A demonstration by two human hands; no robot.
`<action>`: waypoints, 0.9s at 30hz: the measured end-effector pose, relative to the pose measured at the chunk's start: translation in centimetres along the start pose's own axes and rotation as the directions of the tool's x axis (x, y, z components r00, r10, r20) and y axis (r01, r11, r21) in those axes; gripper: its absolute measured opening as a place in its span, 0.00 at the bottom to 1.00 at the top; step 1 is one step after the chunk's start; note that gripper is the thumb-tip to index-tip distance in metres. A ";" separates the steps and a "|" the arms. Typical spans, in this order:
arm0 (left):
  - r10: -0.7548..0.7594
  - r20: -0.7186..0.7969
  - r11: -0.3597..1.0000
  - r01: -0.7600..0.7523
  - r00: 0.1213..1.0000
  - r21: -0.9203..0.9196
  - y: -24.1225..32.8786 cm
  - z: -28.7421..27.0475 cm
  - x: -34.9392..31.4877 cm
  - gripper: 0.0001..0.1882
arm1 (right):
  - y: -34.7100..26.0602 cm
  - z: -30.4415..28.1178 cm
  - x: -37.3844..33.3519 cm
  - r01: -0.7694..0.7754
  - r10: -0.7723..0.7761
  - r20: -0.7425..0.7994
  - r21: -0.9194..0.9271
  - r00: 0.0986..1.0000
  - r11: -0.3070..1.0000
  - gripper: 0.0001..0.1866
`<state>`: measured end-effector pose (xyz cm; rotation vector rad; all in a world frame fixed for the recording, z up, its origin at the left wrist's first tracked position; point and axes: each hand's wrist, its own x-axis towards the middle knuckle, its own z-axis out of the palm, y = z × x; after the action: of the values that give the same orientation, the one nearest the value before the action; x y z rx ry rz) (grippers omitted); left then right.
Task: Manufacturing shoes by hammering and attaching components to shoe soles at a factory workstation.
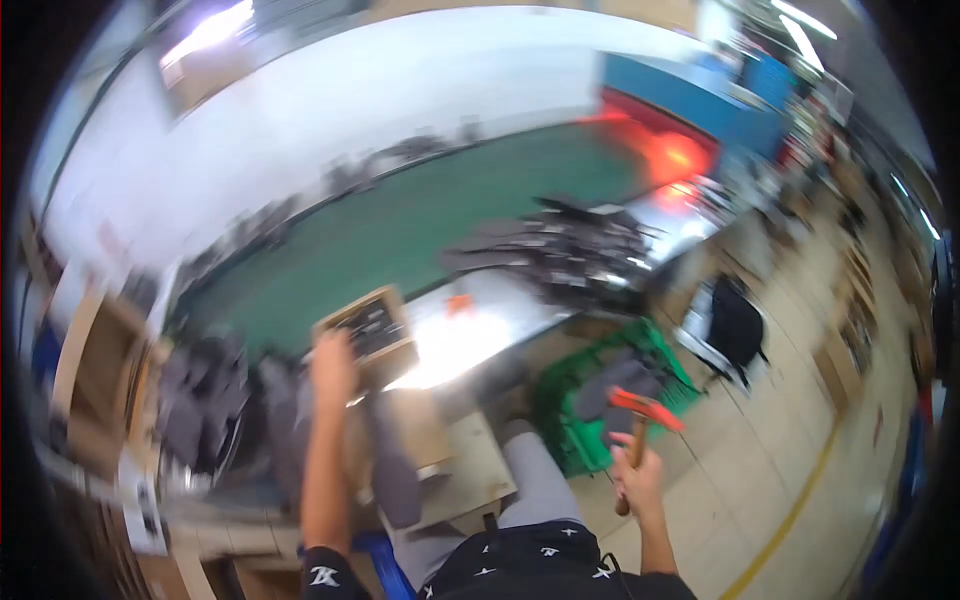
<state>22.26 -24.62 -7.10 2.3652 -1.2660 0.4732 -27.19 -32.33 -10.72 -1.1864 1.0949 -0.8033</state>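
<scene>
My right hand (640,475) is wrapped round the wooden handle of a hammer (648,410) with an orange-red head, held up in front of a green crate. At the near edge of the bench, my left hand (333,365) reaches to the side of a small box (392,362) holding dark small parts. Its fingers are smeared by motion, so I cannot see whether they grip anything. Close to my left forearm, a long grey sole-shaped piece (395,465) lies against a tan block (420,430) on a pale stand.
A green conveyor belt (400,215) runs behind a shiny metal ledge. Dark grey pieces (560,250) are heaped on the ledge. The green crate (640,420) and a black-and-white bag (730,325) stand on the right floor. More grey pieces (200,400) and an open carton (100,360) sit left.
</scene>
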 end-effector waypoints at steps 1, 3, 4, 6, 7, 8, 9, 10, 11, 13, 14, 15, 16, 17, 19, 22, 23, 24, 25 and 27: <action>0.032 0.177 0.996 -0.046 0.984 0.078 -4.1 1.3 0.9 0.06 | 0.4 0.2 0.4 0.083 -0.085 -0.013 -0.105 0.996 0.991 0.15; 0.019 0.257 0.988 -0.057 0.966 0.141 -5.1 3.1 3.1 0.05 | 1.8 0.0 0.9 0.163 -0.175 -0.038 -0.218 0.984 0.962 0.14; 0.084 0.254 0.970 -0.138 0.963 0.200 -6.1 4.1 3.8 0.04 | 2.5 0.2 0.7 0.180 -0.189 -0.024 -0.206 0.982 0.962 0.14; 0.056 0.367 0.959 -0.152 0.928 0.238 -8.0 6.3 4.7 0.04 | 3.0 0.8 0.4 0.162 -0.176 -0.063 -0.187 0.982 0.969 0.14; 0.098 0.367 0.955 -0.191 0.925 0.227 -6.9 6.5 5.0 0.04 | 3.0 0.8 0.1 0.182 -0.192 -0.041 -0.176 0.981 0.967 0.14; 0.159 0.316 0.977 -0.196 0.935 0.086 -6.5 6.2 5.0 0.04 | 3.1 0.8 0.0 0.202 -0.206 -0.008 -0.167 0.979 0.965 0.14; 0.200 0.264 0.980 -0.193 0.944 -0.053 -5.9 5.4 4.6 0.05 | 3.7 0.6 0.6 0.216 -0.221 0.009 -0.261 0.975 0.941 0.16; 0.200 0.264 0.980 -0.196 0.944 -0.045 -5.6 4.2 4.4 0.05 | 3.0 1.1 0.9 0.217 -0.221 0.010 -0.253 0.975 0.943 0.16; 0.228 0.181 0.974 -0.221 0.957 -0.057 -5.6 3.0 4.0 0.06 | 1.7 1.7 1.5 0.259 -0.248 0.075 -0.239 0.966 0.936 0.16; 0.293 -0.036 0.950 -0.295 0.956 -0.105 -6.6 0.6 2.7 0.08 | -0.2 3.7 3.0 0.327 -0.300 0.198 -0.125 0.933 0.937 0.17; 0.167 0.023 0.964 -0.158 0.986 -0.215 -7.1 -0.4 1.8 0.09 | -0.8 4.8 3.8 0.340 -0.323 0.248 -0.027 0.913 0.940 0.17; 0.027 0.093 0.950 0.003 0.995 -0.311 -4.2 -2.5 1.5 0.10 | -1.8 6.1 4.2 0.337 -0.351 0.262 0.098 0.899 0.936 0.17; -0.011 0.050 0.901 0.032 0.999 -0.432 -1.8 -3.8 1.1 0.12 | -3.2 7.7 4.3 0.317 -0.373 0.285 0.223 0.883 0.922 0.17; -0.066 0.120 0.809 0.124 0.991 -0.575 0.7 -5.5 0.2 0.13 | -4.7 8.9 4.0 0.338 -0.393 0.313 0.216 0.864 0.916 0.17; -0.150 0.234 0.518 0.278 0.961 -0.809 8.4 -10.0 -1.9 0.10 | -7.8 10.6 3.7 0.381 -0.440 0.378 0.224 0.815 0.897 0.17; -0.044 0.209 0.190 0.213 0.977 -0.958 13.1 -14.5 -6.4 0.06 | -11.5 13.2 1.8 0.330 -0.481 0.484 0.367 0.731 0.870 0.17; -0.051 0.210 0.201 0.216 0.976 -0.956 14.0 -16.2 -7.9 0.05 | -12.7 14.0 0.8 0.298 -0.471 0.525 0.381 0.709 0.875 0.16; -0.049 0.211 0.208 0.217 0.976 -0.954 14.6 -17.7 -9.2 0.04 | -13.7 14.9 0.0 0.271 -0.461 0.556 0.392 0.691 0.879 0.16; -0.051 0.161 0.223 0.168 0.986 -0.960 14.6 -18.5 -10.4 0.04 | -14.0 15.7 -0.7 0.250 -0.463 0.591 0.409 0.660 0.878 0.15; -0.022 0.034 0.366 0.040 0.999 -0.930 14.3 -20.0 -12.0 0.05 | -14.4 17.0 -2.0 0.212 -0.457 0.649 0.421 0.608 0.882 0.14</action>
<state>1.79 -13.24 7.08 1.3529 -1.0387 -0.2860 -10.79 -28.51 3.97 -1.2916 0.0474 -0.6385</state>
